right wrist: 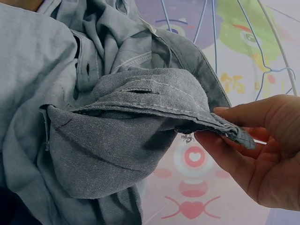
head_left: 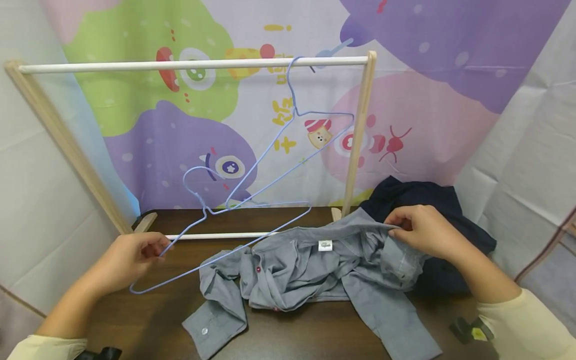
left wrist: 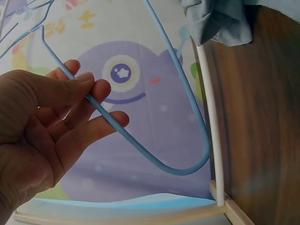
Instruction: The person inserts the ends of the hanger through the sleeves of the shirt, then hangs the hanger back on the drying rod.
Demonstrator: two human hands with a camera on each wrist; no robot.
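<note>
My left hand (head_left: 128, 257) pinches the left arm of a blue wire hanger (head_left: 184, 272), thumb against fingers. In the left wrist view the hanger's rounded corner (left wrist: 180, 171) extends beyond the fingertips. Part of the hanger's bottom bar overlaps a grey button-up shirt (head_left: 292, 270), and its other end reaches across behind the collar. My right hand (head_left: 425, 230) pinches the shirt's collar edge at the right. The right wrist view shows that edge between thumb and fingers, with a buttonhole (right wrist: 140, 90) in the folded cloth. Both sleeves lie spread on the brown table (head_left: 279, 335).
A second blue hanger (head_left: 294, 112) hangs from the white rail (head_left: 193, 65) of a wooden-sided rack (head_left: 357, 135). Dark navy cloth (head_left: 423, 192) lies bunched behind my right hand. A cartoon-printed curtain (head_left: 252, 30) closes off the back, with pale cloth walls at the sides.
</note>
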